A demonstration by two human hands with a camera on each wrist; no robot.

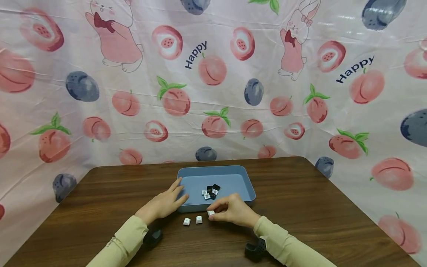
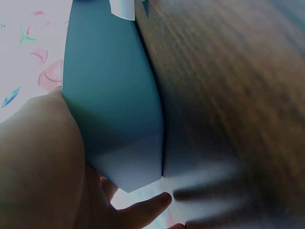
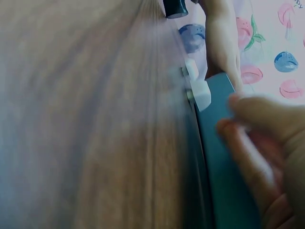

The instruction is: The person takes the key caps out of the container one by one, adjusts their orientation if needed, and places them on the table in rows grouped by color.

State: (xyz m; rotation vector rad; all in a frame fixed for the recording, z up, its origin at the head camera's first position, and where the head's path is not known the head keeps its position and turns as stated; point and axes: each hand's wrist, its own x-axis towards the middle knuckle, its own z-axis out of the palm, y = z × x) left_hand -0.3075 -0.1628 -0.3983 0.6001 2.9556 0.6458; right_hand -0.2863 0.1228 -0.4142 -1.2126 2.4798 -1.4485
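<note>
My right hand [image 1: 235,210] pinches a small white keycap [image 1: 211,213] between thumb and fingertips, just in front of the tray's near wall. Two more white keycaps, one [image 1: 199,219] close by and another [image 1: 186,221] farther left, sit on the table; both also show in the right wrist view. My left hand [image 1: 164,203] is at the left side of the blue tray [image 1: 217,207], fingers spread over its rim and nothing held. Inside the tray lies a loose cluster of several black and white keycaps [image 1: 207,196]. The right wrist view shows the pinching fingers [image 3: 248,157] blurred.
The dark wooden table [image 1: 300,207] extends on both sides of the tray. A fruit-print curtain [image 1: 213,96] hangs behind it. Dark wrist devices are worn on the left wrist [image 1: 152,238] and the right wrist [image 1: 256,250].
</note>
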